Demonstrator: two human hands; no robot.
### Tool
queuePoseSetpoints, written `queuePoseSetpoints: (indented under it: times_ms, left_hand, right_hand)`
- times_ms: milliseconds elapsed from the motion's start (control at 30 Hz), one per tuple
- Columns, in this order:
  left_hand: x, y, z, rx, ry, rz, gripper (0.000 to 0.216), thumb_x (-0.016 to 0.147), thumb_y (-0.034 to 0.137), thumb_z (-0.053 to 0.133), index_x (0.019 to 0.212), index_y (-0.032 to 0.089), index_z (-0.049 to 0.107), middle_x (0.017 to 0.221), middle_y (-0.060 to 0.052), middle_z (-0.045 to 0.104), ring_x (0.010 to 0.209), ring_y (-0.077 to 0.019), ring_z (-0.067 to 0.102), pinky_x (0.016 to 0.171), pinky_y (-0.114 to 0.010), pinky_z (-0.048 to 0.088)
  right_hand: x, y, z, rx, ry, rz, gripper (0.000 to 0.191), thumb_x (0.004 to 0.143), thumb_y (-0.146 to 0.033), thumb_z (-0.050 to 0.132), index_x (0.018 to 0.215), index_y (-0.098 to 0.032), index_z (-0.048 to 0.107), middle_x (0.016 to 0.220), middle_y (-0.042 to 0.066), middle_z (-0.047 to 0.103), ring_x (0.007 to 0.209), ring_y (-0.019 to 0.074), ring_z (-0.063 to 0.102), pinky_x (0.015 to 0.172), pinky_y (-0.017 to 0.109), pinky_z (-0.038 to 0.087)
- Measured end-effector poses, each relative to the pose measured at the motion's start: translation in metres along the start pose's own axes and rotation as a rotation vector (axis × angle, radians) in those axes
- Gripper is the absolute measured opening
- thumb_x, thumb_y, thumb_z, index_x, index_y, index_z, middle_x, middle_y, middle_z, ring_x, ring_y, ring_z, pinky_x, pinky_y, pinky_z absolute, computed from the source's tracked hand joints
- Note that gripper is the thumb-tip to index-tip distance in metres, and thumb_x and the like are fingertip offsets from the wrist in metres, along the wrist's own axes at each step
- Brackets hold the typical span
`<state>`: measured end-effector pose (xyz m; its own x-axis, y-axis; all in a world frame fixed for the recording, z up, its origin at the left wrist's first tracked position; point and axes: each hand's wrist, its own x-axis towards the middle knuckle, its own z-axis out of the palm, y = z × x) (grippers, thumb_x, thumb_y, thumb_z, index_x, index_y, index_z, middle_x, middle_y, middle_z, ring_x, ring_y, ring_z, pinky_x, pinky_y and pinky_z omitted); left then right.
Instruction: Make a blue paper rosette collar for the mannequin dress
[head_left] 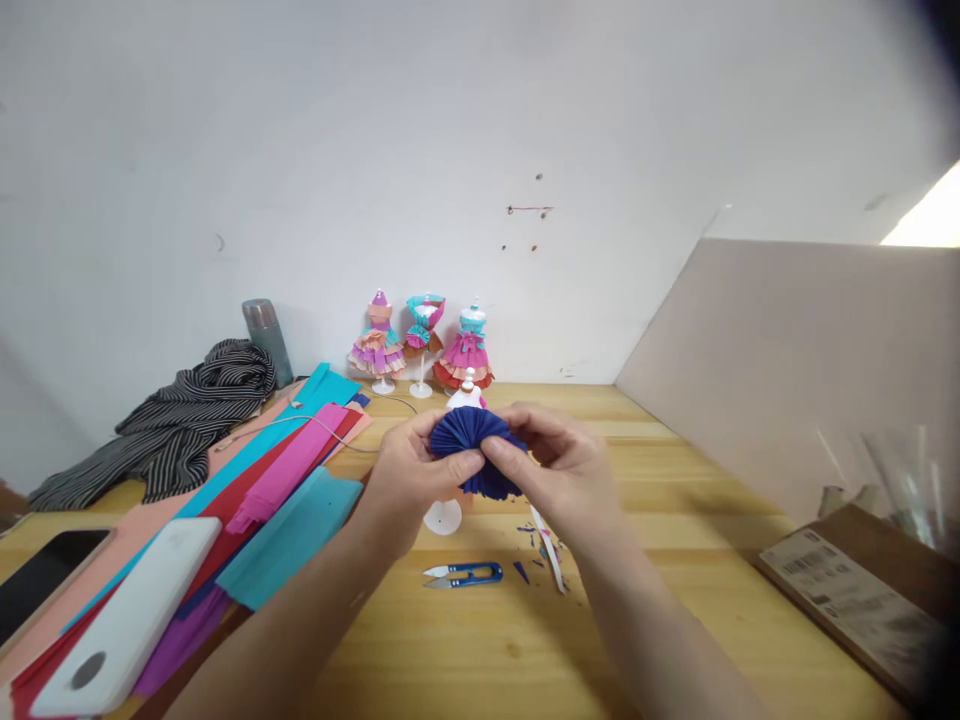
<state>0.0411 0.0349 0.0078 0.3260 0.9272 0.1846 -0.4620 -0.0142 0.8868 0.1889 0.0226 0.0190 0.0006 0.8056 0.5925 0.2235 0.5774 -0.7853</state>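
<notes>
A dark blue pleated paper fan [471, 428], spread into a nearly round rosette, is held up above the table. My left hand [420, 465] pinches its left side, thumb pressed near the centre. On the other side my right hand [559, 465] grips it, its thumb also close to the middle. Behind the fan stands a small white dress-form stand [466, 396], mostly hidden, with its round base [442, 517] showing below. Blue-handled thread snips [463, 574] lie on the table under my hands, beside blue paper scraps [521, 571] and a white strip [548, 548].
Several crepe paper sheets [296, 535] lie at left under a white power bank-like object [131, 620], near a phone [49, 580]. A striped cloth [172, 425] and flask [268, 340] stand behind. Mini dress forms [379, 345] line the wall. A cardboard box [855, 600] sits at right.
</notes>
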Motion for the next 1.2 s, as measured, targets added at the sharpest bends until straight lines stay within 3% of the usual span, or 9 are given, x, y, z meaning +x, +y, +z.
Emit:
queuePoseSetpoints:
  times_ms: [133,333,667,800,867,967,1033,1133,1200]
  left_hand:
    - [0.004,-0.005,-0.002,0.003,-0.003,0.014,0.043,0.057,0.021,0.086,0.096,0.015,0.068,0.081,-0.004,0.071,0.070,-0.0166,0.066,0.071,-0.031,0.053]
    - [0.010,-0.008,-0.007,0.086,-0.037,-0.043,0.047,0.055,0.021,0.087,0.097,0.014,0.067,0.079,-0.004,0.069,0.069,-0.0190,0.067,0.062,-0.030,0.056]
    - [0.006,-0.001,-0.011,0.122,-0.144,-0.107,0.029,0.068,0.029,0.080,0.089,0.011,0.073,0.076,-0.008,0.073,0.067,-0.0210,0.069,0.066,-0.033,0.056]
    - [0.001,0.013,-0.008,0.053,-0.095,-0.029,0.021,0.068,0.026,0.079,0.084,0.012,0.074,0.074,-0.008,0.074,0.066,-0.0213,0.069,0.064,-0.032,0.056]
    - [-0.002,0.021,-0.007,0.032,-0.030,0.019,0.017,0.067,0.023,0.080,0.080,0.013,0.074,0.071,-0.007,0.073,0.065,-0.0219,0.069,0.061,-0.031,0.056]
    - [-0.006,0.026,-0.006,0.048,-0.011,0.032,0.017,0.067,0.023,0.080,0.081,0.013,0.075,0.069,-0.006,0.072,0.067,-0.0237,0.070,0.061,-0.032,0.056]
    - [-0.008,0.024,-0.003,0.034,-0.032,0.008,0.018,0.067,0.023,0.081,0.081,0.014,0.075,0.070,-0.007,0.072,0.071,-0.0252,0.070,0.065,-0.035,0.057]
    - [-0.007,0.018,0.003,0.023,-0.068,-0.065,0.019,0.067,0.024,0.081,0.082,0.013,0.075,0.077,-0.009,0.073,0.080,-0.0260,0.070,0.075,-0.037,0.057]
    - [-0.005,0.014,0.005,0.021,-0.075,-0.121,0.023,0.069,0.027,0.080,0.085,0.012,0.075,0.082,-0.010,0.074,0.082,-0.0250,0.069,0.075,-0.034,0.056]
  right_hand:
    - [0.008,0.009,0.003,0.133,0.046,0.087,0.015,0.070,-0.031,0.072,0.070,-0.018,0.065,0.062,0.000,0.066,0.053,0.0123,0.058,0.050,0.024,0.050]
    - [0.015,0.023,-0.009,0.276,-0.017,0.185,0.024,0.061,-0.034,0.080,0.068,-0.018,0.063,0.061,-0.001,0.065,0.052,0.0109,0.058,0.050,0.023,0.051]
    - [0.008,0.013,-0.014,0.137,-0.092,0.078,0.018,0.070,-0.034,0.074,0.075,-0.018,0.068,0.066,0.000,0.066,0.055,0.0112,0.059,0.051,0.024,0.051]
    - [0.022,0.019,-0.053,-0.022,0.188,-0.078,0.014,0.079,-0.028,0.067,0.087,-0.019,0.070,0.067,0.000,0.064,0.047,0.0089,0.051,0.045,0.024,0.045]
    - [0.036,0.037,-0.073,-0.188,0.215,-0.077,0.011,0.080,-0.025,0.064,0.086,-0.017,0.069,0.064,0.000,0.062,0.050,0.0096,0.052,0.048,0.025,0.045]
    - [0.053,0.081,-0.086,-0.656,-0.167,0.146,0.018,0.087,-0.021,0.053,0.094,-0.012,0.067,0.078,0.005,0.068,0.062,0.0118,0.060,0.057,0.024,0.049]
    - [0.057,0.116,-0.081,-0.751,-0.309,0.208,0.012,0.083,-0.012,0.056,0.085,-0.010,0.068,0.078,0.007,0.070,0.068,0.0139,0.063,0.063,0.025,0.049]
    - [0.052,0.160,-0.067,-0.854,-0.491,0.251,0.006,0.080,-0.013,0.065,0.075,-0.011,0.069,0.078,0.008,0.070,0.073,0.0170,0.064,0.070,0.029,0.050]
    - [0.045,0.180,-0.059,-0.903,-0.575,0.263,0.013,0.086,-0.024,0.064,0.091,-0.012,0.067,0.092,0.007,0.069,0.082,0.0180,0.065,0.075,0.033,0.053]
